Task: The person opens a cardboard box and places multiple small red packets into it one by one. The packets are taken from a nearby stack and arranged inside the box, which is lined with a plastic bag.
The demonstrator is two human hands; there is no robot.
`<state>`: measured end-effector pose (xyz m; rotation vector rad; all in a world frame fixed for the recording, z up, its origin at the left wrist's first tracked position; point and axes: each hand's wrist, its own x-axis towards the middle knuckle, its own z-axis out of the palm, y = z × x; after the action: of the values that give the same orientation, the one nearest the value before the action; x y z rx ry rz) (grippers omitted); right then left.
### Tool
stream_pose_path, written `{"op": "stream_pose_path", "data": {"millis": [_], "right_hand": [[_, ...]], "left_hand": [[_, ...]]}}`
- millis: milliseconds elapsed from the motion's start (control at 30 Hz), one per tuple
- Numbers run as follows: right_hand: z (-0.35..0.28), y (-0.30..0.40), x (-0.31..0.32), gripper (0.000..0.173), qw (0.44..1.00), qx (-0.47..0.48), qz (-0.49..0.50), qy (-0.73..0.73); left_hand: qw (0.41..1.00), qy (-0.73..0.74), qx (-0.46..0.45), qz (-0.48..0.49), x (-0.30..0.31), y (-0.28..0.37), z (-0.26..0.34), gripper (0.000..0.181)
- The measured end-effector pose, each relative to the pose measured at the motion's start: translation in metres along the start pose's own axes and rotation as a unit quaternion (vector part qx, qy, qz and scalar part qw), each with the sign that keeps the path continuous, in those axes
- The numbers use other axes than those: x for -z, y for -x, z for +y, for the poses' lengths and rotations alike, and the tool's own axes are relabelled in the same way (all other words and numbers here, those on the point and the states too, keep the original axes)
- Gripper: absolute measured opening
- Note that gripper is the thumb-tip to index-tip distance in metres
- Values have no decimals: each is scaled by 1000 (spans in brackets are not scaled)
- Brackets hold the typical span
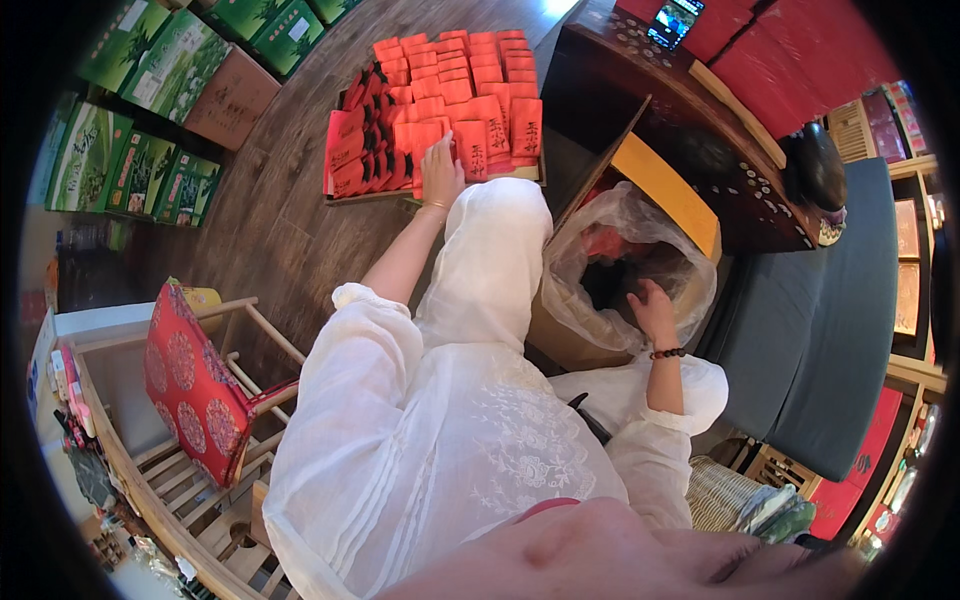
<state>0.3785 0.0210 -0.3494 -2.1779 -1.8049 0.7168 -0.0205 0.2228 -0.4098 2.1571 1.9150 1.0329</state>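
My left hand (442, 174) reaches over the near edge of a shallow tray (367, 198) on the floor. Its fingers touch the orange-red packets (471, 146), which lie in overlapping rows and bear dark writing. Whether it grips one is hidden. Darker red packets (352, 142) are stacked along the tray's left side. My right hand (654, 309) is over the mouth of a cardboard box (581, 349), fingers apart, with nothing seen in it. A clear plastic liner bag (562, 289) folds out over the box's rim. Something reddish (604, 240) shows inside, partly in shadow.
Green printed cartons (161, 180) and a brown carton (234, 97) stand at the left. A dark wooden table (592, 75) holds a lit phone (675, 22). At right is a grey cushioned bench (832, 322). A wooden chair with a red patterned cushion (195, 382) stands lower left.
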Motion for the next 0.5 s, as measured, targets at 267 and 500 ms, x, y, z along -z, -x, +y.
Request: {"op": "stream_pose_path", "data": {"millis": [267,500], "right_hand": [[-3,0,0,39,999,1,-15,31],[0,2,-1,39,1000,-7,-12,15]], "left_hand": [[998,-10,-11,55,17,17,0,57],[993,34,45,100,15,14,-1,58]]}}
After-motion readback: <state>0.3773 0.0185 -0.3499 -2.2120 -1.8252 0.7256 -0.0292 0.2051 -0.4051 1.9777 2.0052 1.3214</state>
